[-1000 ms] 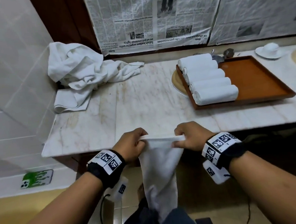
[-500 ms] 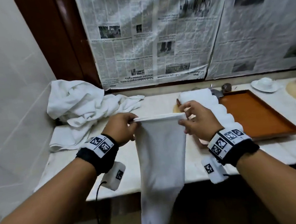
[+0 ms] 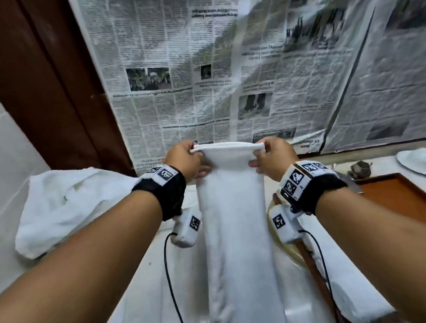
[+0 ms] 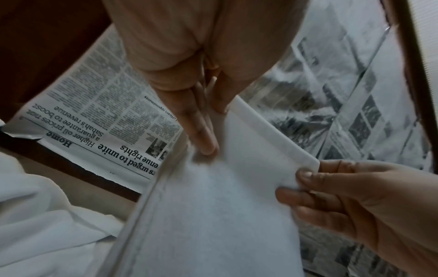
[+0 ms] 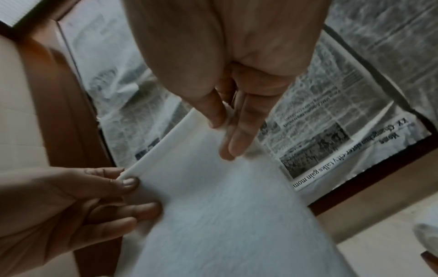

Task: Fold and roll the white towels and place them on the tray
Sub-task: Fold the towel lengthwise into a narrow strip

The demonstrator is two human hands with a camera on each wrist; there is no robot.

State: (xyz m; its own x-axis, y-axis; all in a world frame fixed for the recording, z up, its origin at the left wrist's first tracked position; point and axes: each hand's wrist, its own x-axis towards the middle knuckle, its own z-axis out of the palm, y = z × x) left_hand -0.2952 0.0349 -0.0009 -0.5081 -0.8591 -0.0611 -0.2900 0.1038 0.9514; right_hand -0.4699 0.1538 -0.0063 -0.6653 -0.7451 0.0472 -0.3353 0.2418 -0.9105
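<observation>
Folded white towel point(image 3: 237, 237) hanging lengthwise

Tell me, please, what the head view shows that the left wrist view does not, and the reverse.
Only the head view shows the brown tray, the rolled towels on it, the white saucer and both wristbands. Only the left wrist view shows the left hand's fingers against the towel's near face, and the right hand's fingers pinching its corner. Both show the held towel, its top edge stretched between the left hand and right hand, the towel pile and the newspaper.
</observation>
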